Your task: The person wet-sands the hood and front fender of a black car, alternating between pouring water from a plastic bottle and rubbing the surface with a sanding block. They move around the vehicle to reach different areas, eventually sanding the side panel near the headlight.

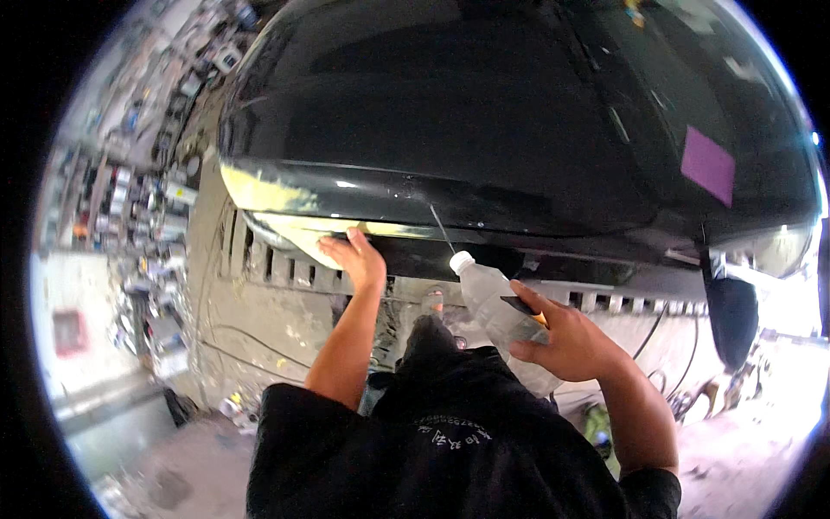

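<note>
Left hand (356, 258), one: lying half open against the yellow patch (268, 195) on the edge of the black car (415, 95); whether it is gripping anything underneath, cannot tell. Right hand (566, 339), one: wrapping firmly around a clear bottle (491, 298), also holding a black-and-yellow tool (526, 310). Bottle: tilting, white cap (462, 260) pointing toward the car. Thin pale line (442, 227): running between cap and bodywork. Purple square (707, 167): lying farther right on the car.

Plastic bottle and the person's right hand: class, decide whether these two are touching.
Touching. The head view shows the right hand gripping the side of the plastic bottle, with the thumb against its wall.
</note>
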`<state>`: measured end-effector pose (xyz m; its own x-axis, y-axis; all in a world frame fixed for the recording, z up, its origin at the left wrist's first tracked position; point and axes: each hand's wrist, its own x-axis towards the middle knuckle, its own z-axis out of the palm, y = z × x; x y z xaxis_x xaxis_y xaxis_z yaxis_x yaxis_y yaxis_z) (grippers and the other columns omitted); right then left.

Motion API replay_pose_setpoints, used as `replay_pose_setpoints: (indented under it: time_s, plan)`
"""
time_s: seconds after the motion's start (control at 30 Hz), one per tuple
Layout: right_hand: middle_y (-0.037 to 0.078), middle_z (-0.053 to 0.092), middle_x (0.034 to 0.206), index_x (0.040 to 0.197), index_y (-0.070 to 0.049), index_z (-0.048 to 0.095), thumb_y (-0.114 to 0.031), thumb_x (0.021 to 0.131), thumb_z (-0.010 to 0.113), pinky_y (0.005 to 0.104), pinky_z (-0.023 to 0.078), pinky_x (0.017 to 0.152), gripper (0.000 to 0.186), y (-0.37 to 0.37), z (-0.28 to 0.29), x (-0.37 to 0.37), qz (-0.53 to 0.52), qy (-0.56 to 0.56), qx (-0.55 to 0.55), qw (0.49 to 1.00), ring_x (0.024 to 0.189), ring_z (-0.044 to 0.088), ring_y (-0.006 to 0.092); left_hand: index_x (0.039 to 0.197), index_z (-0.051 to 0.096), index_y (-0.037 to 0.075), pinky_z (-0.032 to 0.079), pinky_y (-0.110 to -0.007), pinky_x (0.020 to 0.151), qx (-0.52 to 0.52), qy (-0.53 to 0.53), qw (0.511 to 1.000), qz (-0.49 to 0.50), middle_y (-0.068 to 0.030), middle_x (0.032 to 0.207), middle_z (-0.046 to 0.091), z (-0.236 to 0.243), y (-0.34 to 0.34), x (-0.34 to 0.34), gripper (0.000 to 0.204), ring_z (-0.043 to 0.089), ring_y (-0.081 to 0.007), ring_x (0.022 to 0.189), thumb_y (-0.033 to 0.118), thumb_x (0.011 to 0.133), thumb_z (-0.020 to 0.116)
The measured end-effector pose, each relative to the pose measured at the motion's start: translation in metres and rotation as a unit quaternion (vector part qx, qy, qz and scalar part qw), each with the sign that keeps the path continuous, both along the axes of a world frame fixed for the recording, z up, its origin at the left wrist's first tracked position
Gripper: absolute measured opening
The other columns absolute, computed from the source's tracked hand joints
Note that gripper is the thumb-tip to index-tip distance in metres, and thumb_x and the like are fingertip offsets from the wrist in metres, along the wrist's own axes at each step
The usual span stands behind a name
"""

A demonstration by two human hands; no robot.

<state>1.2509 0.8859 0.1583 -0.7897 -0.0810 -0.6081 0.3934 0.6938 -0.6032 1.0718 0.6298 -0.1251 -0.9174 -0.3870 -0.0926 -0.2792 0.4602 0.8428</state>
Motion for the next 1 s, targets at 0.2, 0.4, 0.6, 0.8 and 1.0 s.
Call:
replay_pose_setpoints:
  time_s: [0.2, 0.4, 0.6, 0.8, 1.0]
  plan:
    - [0.028, 0.052, 0.142, 0.158, -0.009, 0.027, -0.032, 0.088, 0.074, 0.0418, 0.043, 0.108, 0.087, 0.017, 0.008, -0.022, 0.075, -0.035, -0.031, 0.996, 0.129, 0.055, 0.0386, 0.154, -0.006, -0.012, -0.003, -0.059, 0.121, -0.131, 0.101, 0.986, 0.017, -0.0336, 0.162, -0.007, -0.005, 0.086, 0.038, 0.094, -0.008, -0.0473, 0.152, 0.051, 0.1, 0.039]
    - [0.022, 0.047, 0.15, 0.158, -0.006, 0.026, -0.023, 0.089, 0.076, 0.0361, 0.037, 0.111, 0.087, 0.047, -0.009, -0.015, 0.196, 0.026, -0.035, 0.98, 0.137, 0.05, 0.0272, 0.155, 0.01, -0.009, 0.007, -0.061, 0.122, -0.204, 0.145, 0.967, -0.047, -0.0332, 0.163, 0.004, -0.013, 0.19, 0.119, 0.097, 0.0, -0.0482, 0.152, 0.049, 0.091, 0.054]
    - [0.019, 0.05, 0.148, 0.159, -0.011, 0.027, -0.014, 0.087, 0.078, 0.0332, 0.039, 0.109, 0.088, 0.071, -0.021, 0.002, 0.16, -0.031, -0.056, 0.985, 0.131, 0.052, 0.0212, 0.153, 0.009, -0.015, 0.002, -0.045, 0.126, 0.118, 0.015, 0.96, 0.254, -0.0319, 0.163, 0.001, -0.009, 0.065, 0.011, 0.079, 0.001, -0.0419, 0.153, 0.044, 0.107, 0.032]
    - [0.018, 0.05, 0.148, 0.158, -0.005, 0.025, -0.006, 0.088, 0.075, 0.031, 0.04, 0.107, 0.086, 0.055, -0.022, 0.0, 0.182, -0.053, -0.068, 0.979, 0.128, 0.052, 0.0177, 0.152, 0.013, -0.015, 0.011, -0.042, 0.125, 0.295, 0.063, 0.89, 0.341, -0.0331, 0.161, 0.012, -0.064, 0.001, 0.002, 0.078, 0.011, -0.0403, 0.153, 0.042, 0.106, 0.037]
    - [0.019, 0.049, 0.149, 0.159, -0.006, 0.022, -0.011, 0.09, 0.074, 0.0327, 0.037, 0.11, 0.087, 0.048, -0.019, -0.02, 0.216, -0.058, -0.04, 0.974, 0.132, 0.051, 0.0221, 0.154, 0.004, -0.014, 0.006, -0.043, 0.126, 0.282, 0.016, 0.911, 0.3, -0.0326, 0.163, 0.004, -0.038, 0.156, 0.08, 0.073, 0.006, -0.0399, 0.153, 0.034, 0.108, 0.036]
